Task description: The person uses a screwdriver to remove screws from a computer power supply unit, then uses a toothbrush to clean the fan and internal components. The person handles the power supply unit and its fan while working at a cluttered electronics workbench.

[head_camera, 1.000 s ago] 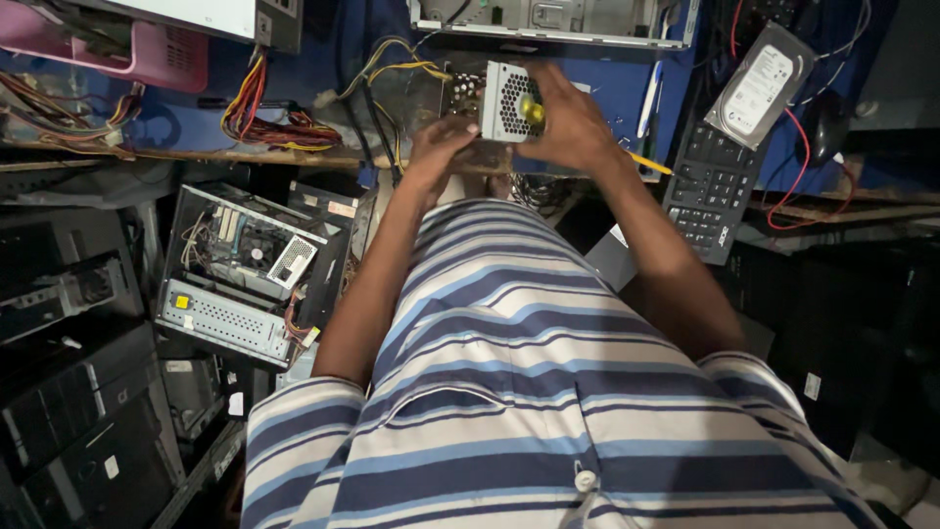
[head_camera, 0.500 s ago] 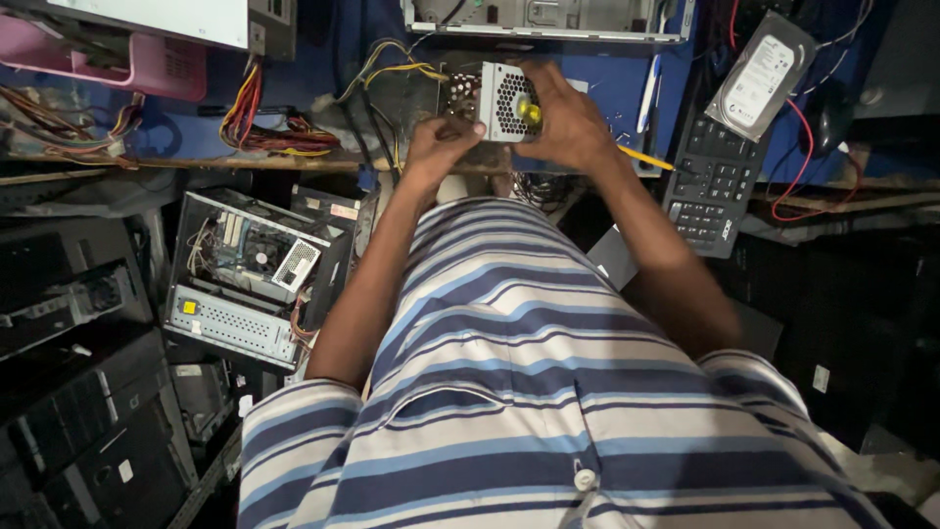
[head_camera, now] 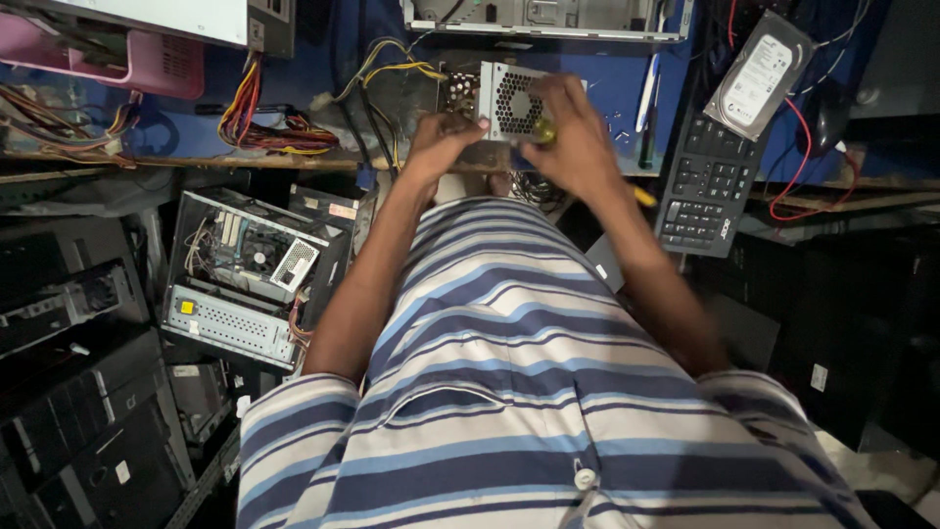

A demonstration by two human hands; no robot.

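Right hand (head_camera: 573, 137) motion-blurred, yellow object (head_camera: 544, 130) (kind unclear) half hidden; grey case (head_camera: 548, 18) cut by top edge

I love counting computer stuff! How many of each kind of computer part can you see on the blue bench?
Power supply box, held by the left hand and right hand: 1
Keyboard: 1
Hard drive: 1
Total: 3

Head camera looks steeply down, close over the workbench (head_camera: 587, 88).
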